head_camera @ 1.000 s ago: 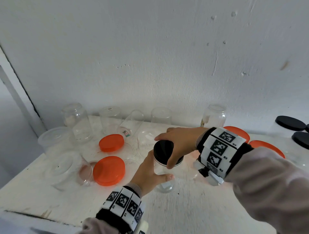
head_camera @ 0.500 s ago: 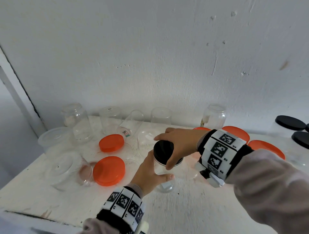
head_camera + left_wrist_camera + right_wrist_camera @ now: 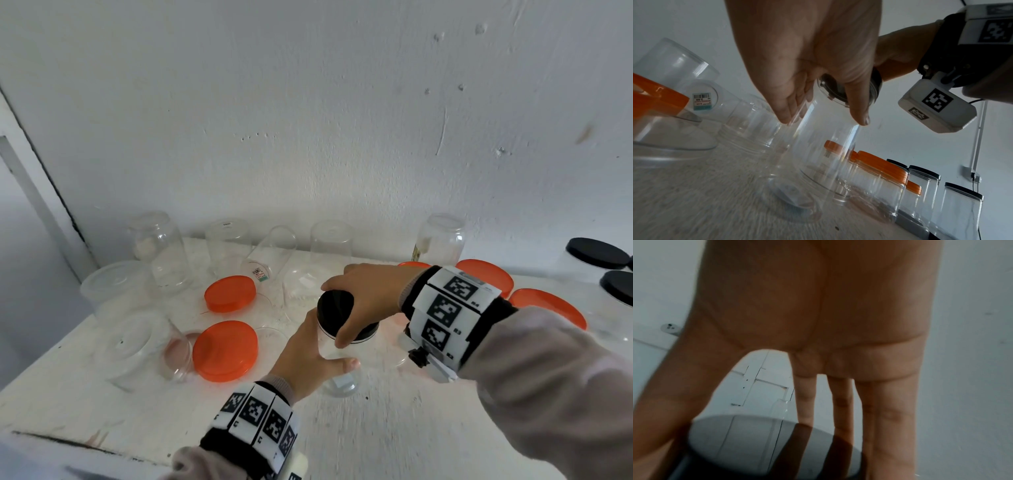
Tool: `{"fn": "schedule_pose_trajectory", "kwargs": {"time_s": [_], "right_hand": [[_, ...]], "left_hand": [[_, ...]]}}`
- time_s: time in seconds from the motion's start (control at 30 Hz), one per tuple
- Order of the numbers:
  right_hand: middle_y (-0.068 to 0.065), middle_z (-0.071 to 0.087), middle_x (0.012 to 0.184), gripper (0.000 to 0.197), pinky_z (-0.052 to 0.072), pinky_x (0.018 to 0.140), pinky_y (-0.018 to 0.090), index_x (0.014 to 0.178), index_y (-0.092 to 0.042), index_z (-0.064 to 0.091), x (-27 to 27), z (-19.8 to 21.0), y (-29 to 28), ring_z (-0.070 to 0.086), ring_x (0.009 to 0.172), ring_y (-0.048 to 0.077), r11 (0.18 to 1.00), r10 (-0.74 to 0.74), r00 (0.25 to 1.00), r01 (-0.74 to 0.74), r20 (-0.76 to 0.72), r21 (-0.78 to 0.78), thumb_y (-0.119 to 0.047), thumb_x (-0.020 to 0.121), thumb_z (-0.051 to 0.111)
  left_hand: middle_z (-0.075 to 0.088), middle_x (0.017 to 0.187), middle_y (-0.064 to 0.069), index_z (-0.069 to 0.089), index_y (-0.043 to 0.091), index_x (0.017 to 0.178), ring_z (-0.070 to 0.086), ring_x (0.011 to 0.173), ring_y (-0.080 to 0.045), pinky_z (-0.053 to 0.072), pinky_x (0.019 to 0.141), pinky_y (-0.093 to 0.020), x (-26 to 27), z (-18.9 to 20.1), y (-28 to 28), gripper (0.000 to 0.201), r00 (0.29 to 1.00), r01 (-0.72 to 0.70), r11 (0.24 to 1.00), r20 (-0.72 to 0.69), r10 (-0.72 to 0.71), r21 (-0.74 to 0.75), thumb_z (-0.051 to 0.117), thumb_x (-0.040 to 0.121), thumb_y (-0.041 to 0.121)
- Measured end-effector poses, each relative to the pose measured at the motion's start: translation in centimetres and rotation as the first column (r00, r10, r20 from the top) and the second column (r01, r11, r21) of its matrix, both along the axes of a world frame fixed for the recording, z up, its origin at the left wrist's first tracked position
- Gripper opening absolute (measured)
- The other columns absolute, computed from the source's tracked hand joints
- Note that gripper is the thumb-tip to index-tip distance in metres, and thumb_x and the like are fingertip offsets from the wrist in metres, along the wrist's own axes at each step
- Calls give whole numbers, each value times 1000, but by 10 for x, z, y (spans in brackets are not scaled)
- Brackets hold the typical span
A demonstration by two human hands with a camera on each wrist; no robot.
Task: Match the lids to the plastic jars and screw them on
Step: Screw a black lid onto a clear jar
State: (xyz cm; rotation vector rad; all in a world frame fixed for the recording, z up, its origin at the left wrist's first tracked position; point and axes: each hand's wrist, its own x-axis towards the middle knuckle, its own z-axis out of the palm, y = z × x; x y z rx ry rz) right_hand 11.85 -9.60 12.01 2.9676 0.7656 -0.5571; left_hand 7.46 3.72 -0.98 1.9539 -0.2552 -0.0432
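Note:
A clear plastic jar (image 3: 342, 382) stands upright at the middle of the white table (image 3: 376, 438). My left hand (image 3: 308, 353) grips its side, thumb in front and fingers round the back. A black lid (image 3: 333, 308) sits on the jar's mouth. From above, my right hand (image 3: 363, 301) grips that lid, thumb on the near rim and fingers over the far rim. The left wrist view shows the jar (image 3: 818, 154) from below, with the lid (image 3: 831, 92) under the left hand (image 3: 807, 65). The right wrist view shows the lid (image 3: 756, 443) between thumb and fingers (image 3: 890, 418).
Two loose orange lids (image 3: 230, 294) (image 3: 225, 350) lie to the left among open clear jars (image 3: 159, 251), some upside down. Orange-lidded jars (image 3: 548, 308) and black-lidded jars (image 3: 597, 253) stand at the right. A wall rises close behind. The table's front edge (image 3: 68, 445) is near.
My right wrist has turned slightly on the black lid, baring a bit of an orange lid behind it. The left hand and the jar stay where they were.

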Motion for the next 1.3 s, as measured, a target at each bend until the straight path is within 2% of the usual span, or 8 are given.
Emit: {"fn": "schedule_pose_trajectory", "kwargs": {"time_s": [0.17, 0.3, 0.43, 0.63, 0.87, 0.97, 1.17, 1.3], "right_hand": [[-12, 53, 110, 75, 35, 58, 20, 127, -35, 50, 1, 1, -6, 53, 105, 13, 998, 44, 999, -45, 29, 54, -62, 62, 75], [-12, 53, 92, 69, 45, 63, 24, 109, -29, 57, 1, -5, -5, 56, 89, 12, 998, 16, 995, -21, 95, 53, -74, 58, 68], [-8, 50, 87, 76, 41, 60, 24, 105, -21, 53, -4, -15, -4, 51, 76, 9, 997, -59, 986, 50, 159, 64, -83, 61, 59], [-11, 42, 120, 89, 48, 91, 36, 140, -38, 32, -3, -3, -7, 47, 112, 15, 999, -3, 1000, 4, -21, 54, -63, 65, 73], [-12, 52, 101, 74, 49, 77, 28, 119, -31, 54, 0, -5, -5, 52, 96, 11, 997, 15, 997, -21, 77, 72, -71, 59, 70], [-8, 51, 93, 75, 48, 69, 27, 110, -25, 55, -3, -12, -4, 53, 86, 12, 996, -47, 990, 36, 136, 85, -80, 59, 63], [-8, 42, 122, 91, 47, 92, 35, 142, -34, 31, -4, -4, -8, 46, 112, 16, 999, -2, 1000, 3, -28, 42, -61, 67, 73], [-13, 39, 119, 88, 44, 94, 31, 144, -38, 30, -1, 1, -12, 42, 116, 13, 996, 56, 997, -52, -50, 74, -48, 71, 77]], "left_hand": [[52, 126, 17, 35, 28, 134, 46, 118, 0, 34, 96, -14, -1, 0, -1, 80, 1000, -18, 1000, 9, 18, 19, 82, 69, 30], [54, 124, 16, 37, 27, 133, 49, 116, -1, 37, 93, -14, -1, 0, -2, 79, 1000, -30, 999, 6, 30, 18, 82, 68, 30], [55, 119, 19, 38, 29, 131, 48, 109, 6, 36, 82, -6, -2, 0, -3, 77, 999, -48, 998, 26, 48, 32, 82, 68, 31], [53, 122, 16, 37, 27, 132, 48, 114, -1, 35, 86, -9, -4, 0, -4, 77, 998, -55, 998, 20, 55, 23, 82, 69, 33], [54, 124, 13, 37, 25, 133, 49, 117, -5, 39, 100, -23, -6, 2, -5, 78, 998, -59, 998, 16, 59, 14, 82, 69, 30], [54, 124, 13, 37, 26, 133, 48, 116, -4, 37, 96, -18, -6, 2, -5, 78, 998, -61, 998, 18, 61, 21, 82, 69, 30], [50, 115, 23, 36, 31, 127, 47, 104, 10, 37, 77, -3, -7, 2, -4, 74, 998, -57, 998, 11, 57, 38, 82, 69, 32], [50, 114, 23, 35, 31, 128, 44, 101, 14, 36, 75, -3, -7, 2, -5, 75, 998, -66, 997, 16, 65, 35, 81, 69, 33]]}}
